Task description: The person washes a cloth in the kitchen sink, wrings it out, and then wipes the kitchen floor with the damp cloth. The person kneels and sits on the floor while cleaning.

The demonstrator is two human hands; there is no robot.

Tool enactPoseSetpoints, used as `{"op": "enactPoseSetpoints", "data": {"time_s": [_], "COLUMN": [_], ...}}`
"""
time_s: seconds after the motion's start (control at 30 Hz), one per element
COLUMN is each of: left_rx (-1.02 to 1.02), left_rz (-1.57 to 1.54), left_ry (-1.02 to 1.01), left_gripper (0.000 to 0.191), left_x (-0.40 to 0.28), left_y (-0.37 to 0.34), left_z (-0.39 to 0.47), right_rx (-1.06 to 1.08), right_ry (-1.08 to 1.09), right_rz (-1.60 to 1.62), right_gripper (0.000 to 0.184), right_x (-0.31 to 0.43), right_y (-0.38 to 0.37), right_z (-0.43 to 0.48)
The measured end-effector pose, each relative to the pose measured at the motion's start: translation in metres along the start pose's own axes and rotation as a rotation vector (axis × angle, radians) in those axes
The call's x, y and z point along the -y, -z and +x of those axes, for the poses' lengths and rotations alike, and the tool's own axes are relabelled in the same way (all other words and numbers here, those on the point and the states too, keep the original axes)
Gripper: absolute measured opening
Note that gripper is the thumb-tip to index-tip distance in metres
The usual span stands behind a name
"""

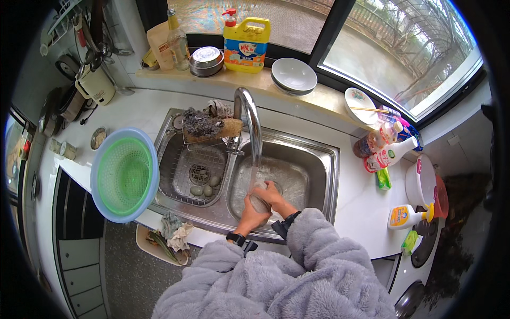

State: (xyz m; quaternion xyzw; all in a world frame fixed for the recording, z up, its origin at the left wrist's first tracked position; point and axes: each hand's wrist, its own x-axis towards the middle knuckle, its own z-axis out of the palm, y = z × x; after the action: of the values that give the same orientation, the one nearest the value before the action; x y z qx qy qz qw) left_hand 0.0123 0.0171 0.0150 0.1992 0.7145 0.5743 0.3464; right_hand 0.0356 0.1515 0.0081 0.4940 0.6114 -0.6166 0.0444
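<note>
Both hands are over the right basin (303,167) of a steel double sink. My left hand (254,215) and my right hand (275,196) grip a greyish rounded item (259,202) between them. The fingers cover much of it, so its exact kind is unclear. A thin stream of water falls on it from the curved chrome faucet (255,119). In the left basin (169,155) sits a wire rack (179,179), with three pale greenish eggs (207,190) near the drain. A dark grey scrubber (201,123) and a tan sponge (232,127) rest in a holder behind it.
A green colander (131,175) nests in a blue basin (95,175) at the left counter edge. Below hangs a scrap bin (143,241) with rags. Bowls (294,75) and a yellow detergent jug (247,48) line the sill. Bottles (388,153) and a spray bottle (404,217) stand right.
</note>
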Motion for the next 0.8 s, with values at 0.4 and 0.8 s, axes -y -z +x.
{"op": "enactPoseSetpoints", "data": {"time_s": [0.4, 0.8], "left_rx": [0.434, 0.273], "left_rz": [-1.839, -0.799], "left_ry": [0.754, 0.471], "left_gripper": [0.060, 0.054], "left_x": [-0.010, 0.007], "left_y": [0.029, 0.017], "left_z": [0.005, 0.014], "right_rx": [0.695, 0.470], "right_ry": [-0.028, 0.164], "right_rz": [1.102, 0.250], "right_gripper": [0.057, 0.030], "right_x": [-0.024, -0.001], "right_y": [0.022, 0.014], "right_z": [0.006, 0.033]}}
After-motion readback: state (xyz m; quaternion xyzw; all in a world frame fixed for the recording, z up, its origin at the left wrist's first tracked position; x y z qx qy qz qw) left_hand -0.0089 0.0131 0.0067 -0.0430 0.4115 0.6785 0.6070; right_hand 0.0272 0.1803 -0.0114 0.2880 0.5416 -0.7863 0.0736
